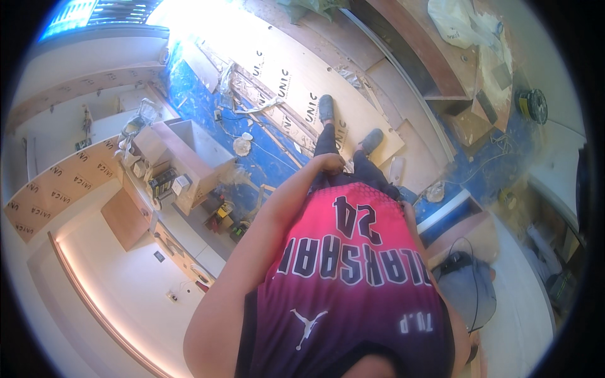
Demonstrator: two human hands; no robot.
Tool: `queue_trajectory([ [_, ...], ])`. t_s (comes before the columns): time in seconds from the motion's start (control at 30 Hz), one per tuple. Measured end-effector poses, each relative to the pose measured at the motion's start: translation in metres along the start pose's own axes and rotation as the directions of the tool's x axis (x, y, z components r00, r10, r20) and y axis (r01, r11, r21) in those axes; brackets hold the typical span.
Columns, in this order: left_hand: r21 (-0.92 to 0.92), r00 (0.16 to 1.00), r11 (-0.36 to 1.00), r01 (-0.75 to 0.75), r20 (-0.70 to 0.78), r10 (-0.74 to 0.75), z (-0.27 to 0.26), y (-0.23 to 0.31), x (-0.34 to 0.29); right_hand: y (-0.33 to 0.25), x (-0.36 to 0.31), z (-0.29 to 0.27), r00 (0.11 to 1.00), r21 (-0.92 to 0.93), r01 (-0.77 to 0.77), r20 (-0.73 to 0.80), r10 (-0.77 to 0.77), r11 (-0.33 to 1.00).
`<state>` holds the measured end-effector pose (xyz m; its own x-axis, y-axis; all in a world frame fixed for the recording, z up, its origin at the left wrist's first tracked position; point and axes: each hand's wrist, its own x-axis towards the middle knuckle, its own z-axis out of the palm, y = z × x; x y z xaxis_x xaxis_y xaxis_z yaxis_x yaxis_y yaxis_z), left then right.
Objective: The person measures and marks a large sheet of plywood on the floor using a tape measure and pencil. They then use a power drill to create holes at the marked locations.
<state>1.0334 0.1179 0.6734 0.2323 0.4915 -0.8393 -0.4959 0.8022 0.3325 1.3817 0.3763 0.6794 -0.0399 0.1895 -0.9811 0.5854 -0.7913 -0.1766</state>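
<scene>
My left hand [332, 164] is at the front of my waist, by the hem of my pink-to-dark sleeveless jersey [353, 252] and my dark trousers [365, 169]. Its fingers are curled in; whatever they may hold is hidden. Of my right hand only a sliver [408, 196] shows at the right side of the jersey, with its fingers out of sight behind my body. Below, my feet in grey shoes [372, 141] stand on a large pale printed board [296, 60] laid on the floor.
Blue sheeting [255, 140] with scraps and cords covers floor around the board. A wooden box cabinet [192, 150] stands left, holding tins and tools. At right are a long open cabinet [409, 47], a white plastic bag [450, 24], a black spool [531, 106] and a grey bag [469, 296].
</scene>
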Motion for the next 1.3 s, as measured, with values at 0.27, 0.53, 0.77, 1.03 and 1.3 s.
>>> queue_trajectory([
  [0.27, 0.137, 0.998, 0.990, -0.019, -0.058, 0.027, 0.002, 0.000, 0.006, -0.015, -0.030, 0.011, 0.997, -0.041, 0.016, -0.073, -0.019, 0.999],
  [0.53, 0.304, 0.994, 0.951, -0.051, -0.079, 0.078, -0.007, -0.014, 0.016, -0.028, -0.052, 0.022, 0.997, -0.161, 0.043, -0.058, -0.053, 0.986],
  [0.77, 0.314, 0.999, 0.949, -0.033, -0.012, 0.038, -0.002, 0.001, 0.007, -0.021, -0.046, 0.019, 0.994, -0.160, 0.046, -0.086, -0.061, 0.986],
  [1.03, 0.230, 0.996, 0.973, 0.006, -0.092, 0.015, 0.003, 0.002, 0.001, -0.013, -0.031, 0.011, 0.998, -0.240, 0.031, -0.047, -0.043, 0.970],
  [1.3, 0.673, 0.912, 0.738, 0.052, -0.333, 0.239, 0.017, 0.013, -0.021, -0.021, -0.053, 0.024, 0.997, -0.142, 0.054, -0.044, -0.060, 0.988],
])
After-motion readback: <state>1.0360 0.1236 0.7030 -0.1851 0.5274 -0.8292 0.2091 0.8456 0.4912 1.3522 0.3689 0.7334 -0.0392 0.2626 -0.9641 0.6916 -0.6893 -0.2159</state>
